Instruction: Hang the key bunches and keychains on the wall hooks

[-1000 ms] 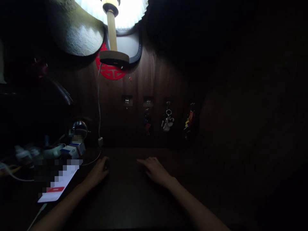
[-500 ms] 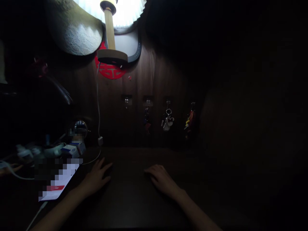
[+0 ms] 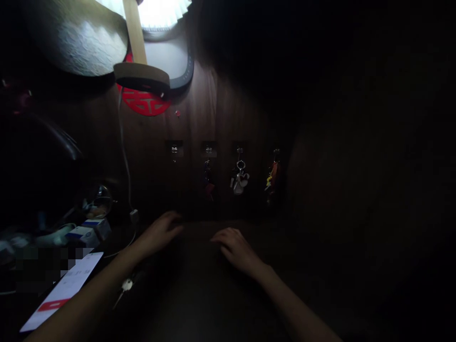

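both hands are empty, fingers loosely curled: the left hand (image 3: 158, 233) and the right hand (image 3: 233, 249) lie well apart on the dark desk (image 3: 199, 294), below four wall hooks (image 3: 209, 149). three hooks carry key bunches (image 3: 239, 180); one loose key (image 3: 125, 286) lies just beside the left forearm (image 3: 89, 297), near a phone (image 3: 60, 292).

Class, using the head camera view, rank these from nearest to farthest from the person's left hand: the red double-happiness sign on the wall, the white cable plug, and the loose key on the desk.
1. White cable plug, up and to the left of the left hand.
2. Loose key, below the hand and to its left.
3. Red double-happiness sign, high up, slightly left of the hand.
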